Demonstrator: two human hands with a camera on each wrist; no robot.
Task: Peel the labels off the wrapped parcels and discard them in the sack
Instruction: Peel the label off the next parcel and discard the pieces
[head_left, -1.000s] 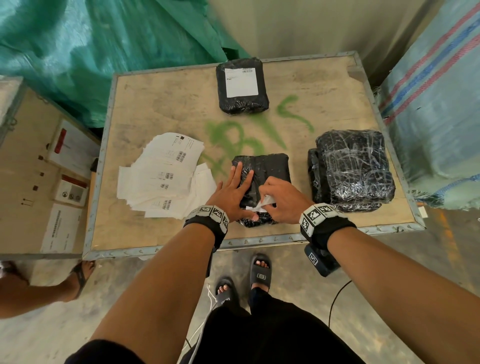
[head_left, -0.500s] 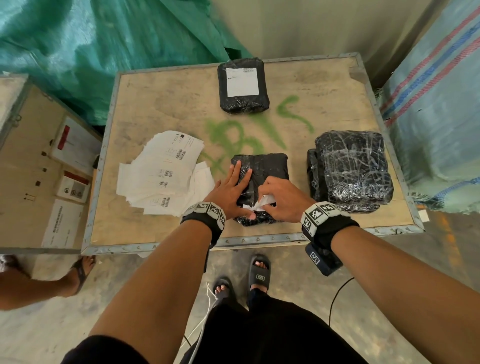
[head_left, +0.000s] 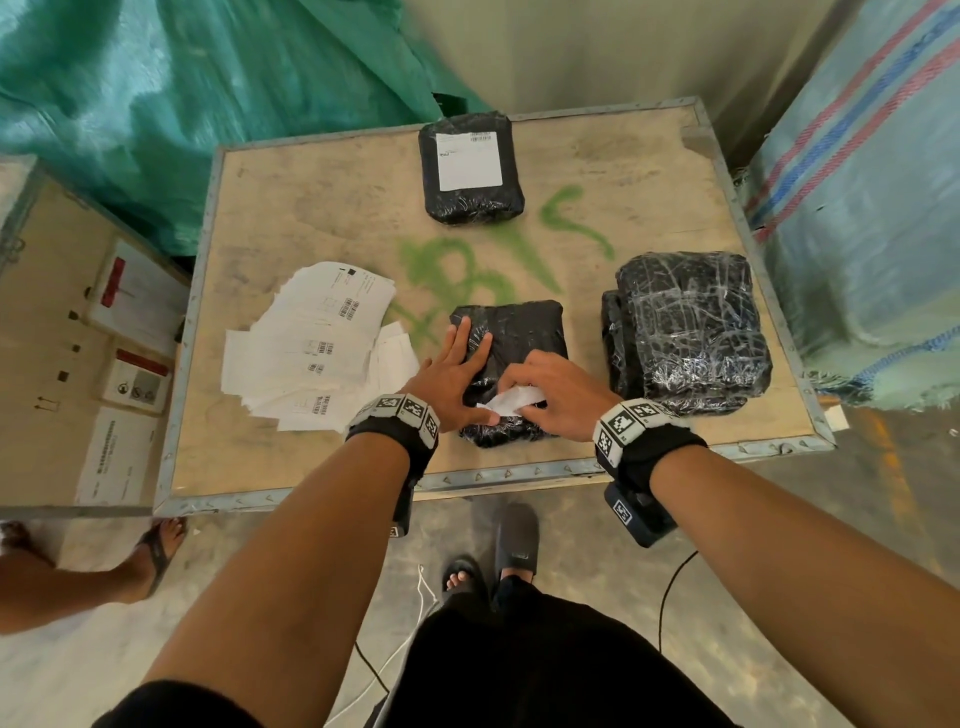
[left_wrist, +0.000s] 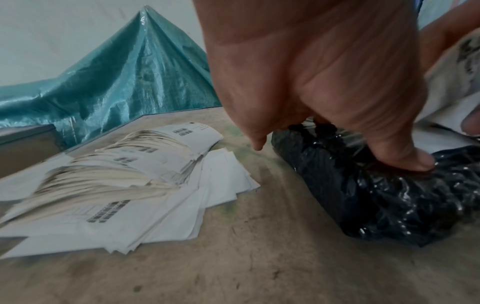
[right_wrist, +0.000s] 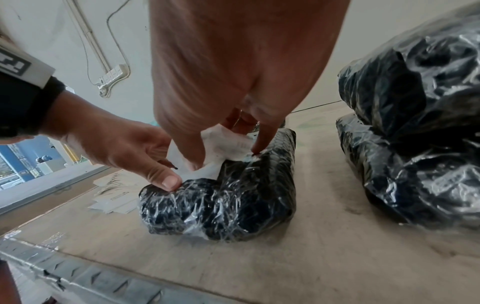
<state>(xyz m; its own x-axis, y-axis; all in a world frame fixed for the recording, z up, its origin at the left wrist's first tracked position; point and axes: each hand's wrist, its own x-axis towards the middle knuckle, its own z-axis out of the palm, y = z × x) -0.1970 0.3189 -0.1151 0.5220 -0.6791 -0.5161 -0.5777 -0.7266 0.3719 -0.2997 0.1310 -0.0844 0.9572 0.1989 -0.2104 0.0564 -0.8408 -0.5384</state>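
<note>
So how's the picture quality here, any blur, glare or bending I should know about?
Head view: sharp in the middle, with the crate top bowed by the wide lens. Left wrist view: the paper stack is smeared by blur, the left hand close and soft. Right wrist view: glare streaks on the near parcel, the right hand looming large.

Concrete floor (head_left: 857, 545), pale wall (head_left: 597, 52), perhaps a window (right_wrist: 15, 164) beyond

Green tarp (head_left: 208, 104) hangs behind the spray-marked wooden crate (head_left: 322, 208).
</note>
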